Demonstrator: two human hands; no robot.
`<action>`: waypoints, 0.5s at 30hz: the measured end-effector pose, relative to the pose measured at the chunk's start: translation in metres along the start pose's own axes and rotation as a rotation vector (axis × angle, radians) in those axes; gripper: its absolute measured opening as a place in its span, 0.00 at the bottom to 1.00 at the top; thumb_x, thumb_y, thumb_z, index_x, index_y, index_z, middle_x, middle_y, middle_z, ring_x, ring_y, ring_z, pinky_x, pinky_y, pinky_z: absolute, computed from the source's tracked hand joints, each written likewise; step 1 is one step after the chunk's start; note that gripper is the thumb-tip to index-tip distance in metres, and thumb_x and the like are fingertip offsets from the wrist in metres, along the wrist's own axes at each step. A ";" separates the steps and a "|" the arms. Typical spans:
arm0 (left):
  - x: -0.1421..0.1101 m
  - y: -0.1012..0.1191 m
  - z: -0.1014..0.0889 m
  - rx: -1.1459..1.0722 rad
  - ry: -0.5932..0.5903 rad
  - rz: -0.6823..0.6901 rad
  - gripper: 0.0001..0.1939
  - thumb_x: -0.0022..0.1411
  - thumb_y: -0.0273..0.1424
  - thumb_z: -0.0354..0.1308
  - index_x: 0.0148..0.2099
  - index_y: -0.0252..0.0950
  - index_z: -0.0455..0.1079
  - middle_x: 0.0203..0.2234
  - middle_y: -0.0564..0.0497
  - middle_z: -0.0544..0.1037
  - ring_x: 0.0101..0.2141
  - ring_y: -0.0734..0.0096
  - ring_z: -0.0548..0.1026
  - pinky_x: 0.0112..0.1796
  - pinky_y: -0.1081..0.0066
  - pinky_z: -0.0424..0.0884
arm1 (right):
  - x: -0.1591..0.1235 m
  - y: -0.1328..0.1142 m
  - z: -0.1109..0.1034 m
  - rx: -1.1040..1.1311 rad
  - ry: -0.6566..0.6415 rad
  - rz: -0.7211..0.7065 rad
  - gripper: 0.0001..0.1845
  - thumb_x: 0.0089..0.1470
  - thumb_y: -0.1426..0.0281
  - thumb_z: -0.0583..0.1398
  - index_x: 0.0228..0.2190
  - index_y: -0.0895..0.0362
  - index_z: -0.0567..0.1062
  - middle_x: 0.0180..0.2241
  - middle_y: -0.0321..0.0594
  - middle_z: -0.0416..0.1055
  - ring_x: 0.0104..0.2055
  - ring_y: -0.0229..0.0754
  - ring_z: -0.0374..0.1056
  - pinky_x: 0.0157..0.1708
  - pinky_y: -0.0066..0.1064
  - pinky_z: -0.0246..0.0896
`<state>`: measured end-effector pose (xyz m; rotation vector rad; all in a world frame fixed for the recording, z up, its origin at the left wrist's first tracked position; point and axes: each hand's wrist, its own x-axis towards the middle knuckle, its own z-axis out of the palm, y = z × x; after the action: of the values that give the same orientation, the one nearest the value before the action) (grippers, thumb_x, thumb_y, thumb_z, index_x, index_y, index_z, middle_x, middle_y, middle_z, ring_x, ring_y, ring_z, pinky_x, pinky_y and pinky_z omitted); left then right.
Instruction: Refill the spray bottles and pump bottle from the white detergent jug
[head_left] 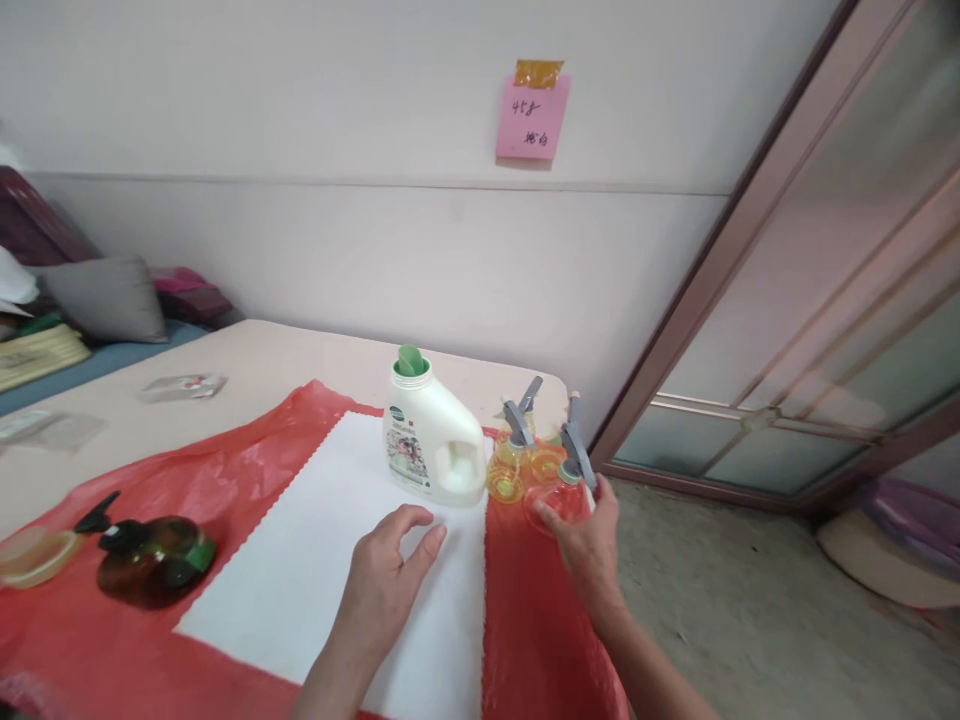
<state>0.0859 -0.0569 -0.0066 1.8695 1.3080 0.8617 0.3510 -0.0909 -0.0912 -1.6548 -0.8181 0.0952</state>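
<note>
Taking the white sheet as the dial, the right hand curls thumb and fingers around a glass bottle with a grey top at two o'clock, beside two similar bottles. The left hand, half open and holding nothing, hovers over the sheet. A white jug stands upright at one o'clock; a brown pump bottle lies at nine on red plastic.

glossy clear spray bottle, smooth plastic jug, shiny red plastic film, matt white sheet
</note>
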 end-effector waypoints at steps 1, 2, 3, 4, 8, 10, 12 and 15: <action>0.000 0.000 -0.001 0.000 0.002 -0.005 0.16 0.61 0.48 0.54 0.38 0.43 0.73 0.37 0.51 0.80 0.42 0.60 0.77 0.40 0.66 0.71 | -0.002 -0.006 -0.004 -0.023 0.034 -0.020 0.49 0.42 0.55 0.68 0.60 0.56 0.57 0.58 0.52 0.60 0.60 0.60 0.56 0.59 0.58 0.51; 0.000 -0.001 -0.001 -0.002 0.003 -0.009 0.16 0.62 0.48 0.54 0.38 0.43 0.73 0.37 0.52 0.80 0.42 0.60 0.77 0.40 0.67 0.70 | -0.005 -0.012 -0.007 -0.047 0.066 -0.066 0.48 0.44 0.55 0.67 0.61 0.56 0.56 0.59 0.53 0.58 0.62 0.60 0.54 0.60 0.59 0.48; 0.000 -0.001 -0.002 -0.005 0.006 -0.011 0.16 0.62 0.48 0.53 0.38 0.43 0.73 0.36 0.52 0.80 0.42 0.60 0.77 0.40 0.67 0.70 | -0.009 -0.018 -0.011 -0.068 0.086 -0.153 0.46 0.46 0.55 0.66 0.61 0.56 0.56 0.59 0.53 0.57 0.62 0.60 0.53 0.61 0.59 0.47; 0.001 -0.001 -0.002 -0.009 0.014 -0.010 0.16 0.62 0.48 0.53 0.37 0.43 0.73 0.36 0.52 0.80 0.42 0.61 0.77 0.40 0.67 0.70 | -0.014 -0.024 -0.013 -0.084 0.093 -0.273 0.44 0.49 0.56 0.65 0.61 0.56 0.56 0.59 0.53 0.58 0.62 0.58 0.54 0.60 0.59 0.48; 0.001 -0.004 -0.005 -0.029 0.100 -0.003 0.13 0.64 0.45 0.53 0.36 0.42 0.72 0.34 0.54 0.79 0.41 0.64 0.77 0.40 0.69 0.68 | -0.035 -0.039 -0.013 -0.131 0.032 -0.737 0.42 0.51 0.66 0.66 0.63 0.53 0.54 0.54 0.50 0.63 0.58 0.54 0.61 0.54 0.55 0.62; 0.002 -0.008 -0.007 -0.043 0.162 0.000 0.12 0.64 0.43 0.53 0.35 0.42 0.71 0.33 0.54 0.79 0.40 0.65 0.76 0.41 0.70 0.67 | -0.041 -0.041 -0.008 -0.213 0.030 -0.818 0.45 0.49 0.67 0.67 0.63 0.51 0.54 0.57 0.52 0.61 0.58 0.57 0.61 0.52 0.55 0.64; 0.003 -0.012 -0.011 -0.059 0.211 -0.015 0.12 0.63 0.43 0.53 0.34 0.41 0.71 0.31 0.54 0.79 0.39 0.66 0.76 0.41 0.70 0.67 | -0.041 -0.040 -0.001 -0.338 0.023 -0.816 0.42 0.51 0.65 0.67 0.62 0.48 0.56 0.62 0.53 0.55 0.62 0.61 0.57 0.52 0.59 0.62; 0.006 -0.017 -0.015 -0.068 0.256 -0.074 0.13 0.63 0.43 0.54 0.33 0.41 0.71 0.30 0.54 0.78 0.37 0.66 0.75 0.41 0.69 0.67 | -0.034 -0.036 0.007 -0.409 -0.003 -0.748 0.39 0.54 0.62 0.64 0.63 0.47 0.55 0.67 0.53 0.46 0.66 0.65 0.51 0.55 0.64 0.58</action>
<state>0.0663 -0.0447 -0.0118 1.6878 1.4717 1.1207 0.3056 -0.1027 -0.0736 -1.6084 -1.4773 -0.6267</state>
